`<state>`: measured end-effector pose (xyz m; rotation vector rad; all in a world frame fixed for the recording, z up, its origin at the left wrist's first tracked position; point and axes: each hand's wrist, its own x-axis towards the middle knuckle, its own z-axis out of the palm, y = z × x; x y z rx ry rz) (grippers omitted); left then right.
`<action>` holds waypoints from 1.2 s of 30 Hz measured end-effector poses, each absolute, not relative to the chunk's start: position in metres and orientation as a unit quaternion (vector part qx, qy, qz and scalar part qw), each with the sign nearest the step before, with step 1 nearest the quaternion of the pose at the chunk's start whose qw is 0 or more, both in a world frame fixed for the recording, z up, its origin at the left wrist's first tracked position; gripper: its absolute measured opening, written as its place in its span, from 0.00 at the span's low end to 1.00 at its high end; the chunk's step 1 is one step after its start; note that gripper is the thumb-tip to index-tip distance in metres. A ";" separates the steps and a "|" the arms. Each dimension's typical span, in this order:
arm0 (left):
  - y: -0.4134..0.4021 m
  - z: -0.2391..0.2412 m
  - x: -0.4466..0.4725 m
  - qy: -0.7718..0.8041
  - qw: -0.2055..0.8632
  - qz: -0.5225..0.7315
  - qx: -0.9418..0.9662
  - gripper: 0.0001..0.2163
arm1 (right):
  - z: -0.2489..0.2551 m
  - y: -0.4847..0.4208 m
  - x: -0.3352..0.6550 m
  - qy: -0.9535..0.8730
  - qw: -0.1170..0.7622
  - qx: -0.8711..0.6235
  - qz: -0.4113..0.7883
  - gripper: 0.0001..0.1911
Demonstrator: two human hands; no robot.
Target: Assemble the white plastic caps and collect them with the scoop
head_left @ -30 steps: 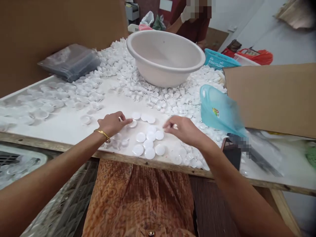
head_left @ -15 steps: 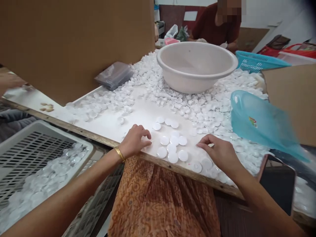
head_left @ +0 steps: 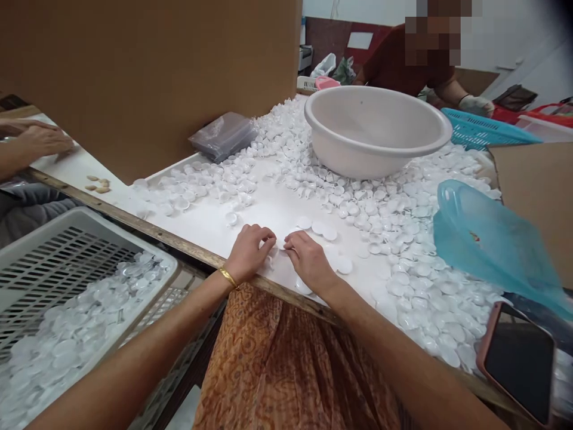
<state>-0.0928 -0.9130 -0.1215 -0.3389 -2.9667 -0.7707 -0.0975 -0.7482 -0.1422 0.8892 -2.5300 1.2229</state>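
Observation:
Near the front edge of the white table, my left hand [head_left: 250,252] is closed in a pinch. A small whitish, partly see-through thing shows under its fingers, too blurred to name. Fingertips together, my right hand [head_left: 310,258] pinches a flat white disc [head_left: 282,246] by its edge, just right of my left fingers. Beyond and beside the right hand lie several loose white discs [head_left: 329,231], some hidden behind it. Another white disc [head_left: 303,287] lies under the right wrist, near the wooden edge.
Heaps of small white pieces [head_left: 403,209] surround a large white basin [head_left: 380,158]. A grey basket [head_left: 147,248] at left holds more pieces. At right are a blue plastic scoop-like container [head_left: 487,239] and a phone [head_left: 519,358]. Tall cardboard [head_left: 156,83] stands left; two other people work nearby.
My right hand has moved left to my left hand, now with a white disc in its fingers. My left hand stays near the edge. The view has shifted slightly.

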 end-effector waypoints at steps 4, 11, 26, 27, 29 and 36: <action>-0.906 -0.129 -0.094 -0.968 0.007 -0.236 -0.087 0.07 | -0.152 -0.746 -0.098 -0.865 0.061 0.315 0.386 0.04; -0.904 -0.133 -0.095 -0.970 -0.005 -0.233 -0.062 0.08 | -0.156 -0.740 -0.096 -0.851 0.059 0.335 0.399 0.08; -0.894 -0.118 -0.118 -0.967 -0.112 -0.195 -0.119 0.09 | -0.141 -0.732 -0.100 -0.870 0.042 0.292 0.395 0.09; -0.896 -0.116 -0.121 -0.960 -0.130 -0.222 -0.109 0.07 | -0.140 -0.730 -0.098 -0.874 0.042 0.288 0.390 0.09; -0.901 -0.113 -0.127 -0.933 -0.162 -0.308 -0.093 0.06 | -0.137 -0.725 -0.094 -0.885 0.047 0.278 0.371 0.09; -0.902 -0.118 -0.124 -0.863 -0.173 -0.473 -0.048 0.07 | -0.137 -0.715 -0.085 -0.947 0.052 0.230 0.216 0.16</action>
